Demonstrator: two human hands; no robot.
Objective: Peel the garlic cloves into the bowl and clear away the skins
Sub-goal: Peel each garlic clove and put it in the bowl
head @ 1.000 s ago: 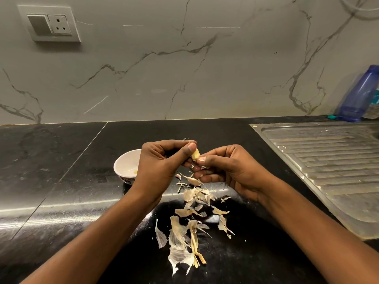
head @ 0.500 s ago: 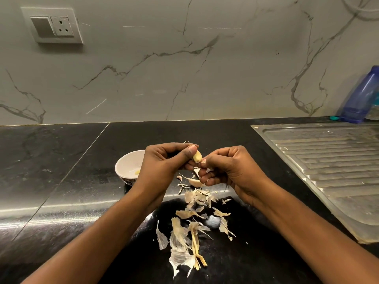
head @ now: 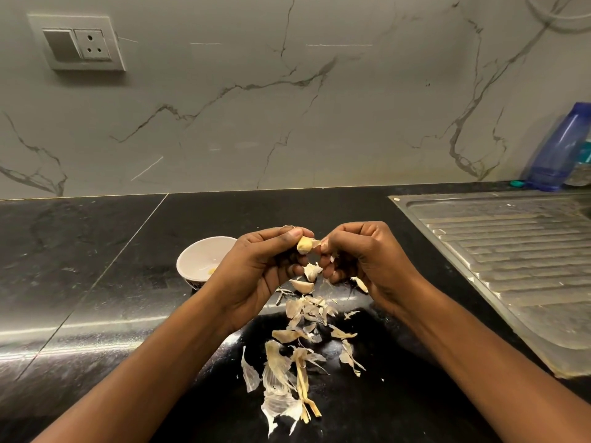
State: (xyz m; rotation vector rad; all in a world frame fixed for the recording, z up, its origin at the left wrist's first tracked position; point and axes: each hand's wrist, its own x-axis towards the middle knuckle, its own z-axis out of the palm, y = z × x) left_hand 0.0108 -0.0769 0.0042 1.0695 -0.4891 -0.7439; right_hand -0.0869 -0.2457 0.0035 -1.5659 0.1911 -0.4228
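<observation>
Clove [head: 304, 245] looks barer than before; I see left hand [head: 256, 270] pinching it, right hand [head: 361, 260] pinching its skin [head: 316, 242]. Bowl [head: 195, 251] sits behind the left hand, skins [head: 299, 335] strewn toward the bench's front edge.

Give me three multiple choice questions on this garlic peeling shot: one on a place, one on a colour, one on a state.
1. The bowl sits: A) left of the left hand B) on the drainboard C) against the wall.
2. The bottle is: A) red B) blue C) green.
3. The garlic clove is: A) in the bowl B) lying on the counter C) pinched between the left hand and the right hand.
Key: 1A, it shows just past the left hand; 2B, its plastic is blue; 3C, fingertips of both hands grip it.
</observation>
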